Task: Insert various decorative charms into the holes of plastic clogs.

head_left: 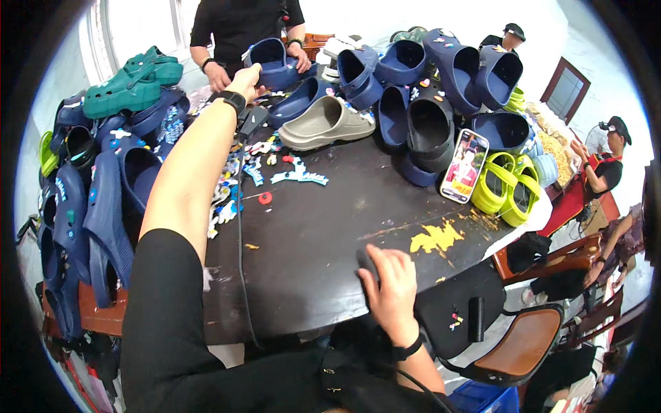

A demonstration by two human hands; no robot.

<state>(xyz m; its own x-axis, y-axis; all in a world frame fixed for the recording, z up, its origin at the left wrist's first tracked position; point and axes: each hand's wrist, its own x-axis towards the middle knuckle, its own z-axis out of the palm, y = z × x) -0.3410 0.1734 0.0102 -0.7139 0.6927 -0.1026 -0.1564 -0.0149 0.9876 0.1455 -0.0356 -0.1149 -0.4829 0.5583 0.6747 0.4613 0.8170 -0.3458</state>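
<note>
My L hand (246, 82): by navy clog (273, 60), grip unclear | my R hand (394, 283): gripping sm. dk obj (364, 259), nr desk (310, 241) edge

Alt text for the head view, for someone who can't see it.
A person's left hand, stretched across a dark table, is at a navy clog by a co-worker's hands; the right hand is near the closer edge, a small dark object at its fingers. Clogs crowd the left and far sides, with colourful charms between and a phone at right.

Navy clog (277, 74) — far side, opening visible
</note>
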